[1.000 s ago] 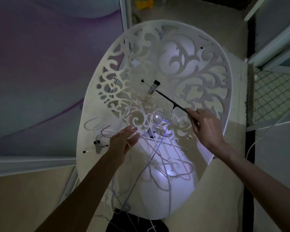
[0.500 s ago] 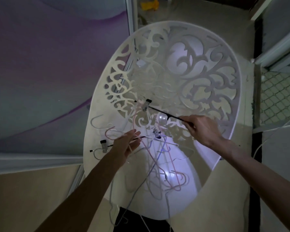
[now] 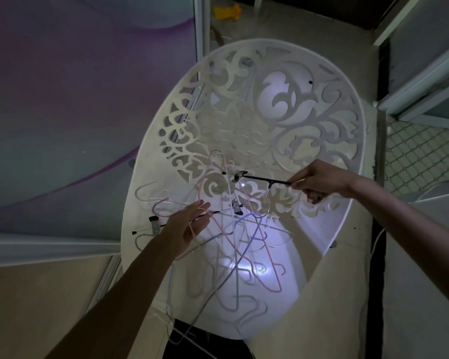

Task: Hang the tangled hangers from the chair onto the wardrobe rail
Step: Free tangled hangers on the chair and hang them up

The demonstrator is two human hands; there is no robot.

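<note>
Hangers (image 3: 233, 244) sit tangled on chair (image 3: 347, 141) seat, left hand (image 3: 186, 229) at the pile's left edge with fingers loosely curled under thin wires, right hand (image 3: 319, 181) pinching black clip hanger (image 3: 257, 178) raised above the tangle near chair's right edge.
</note>
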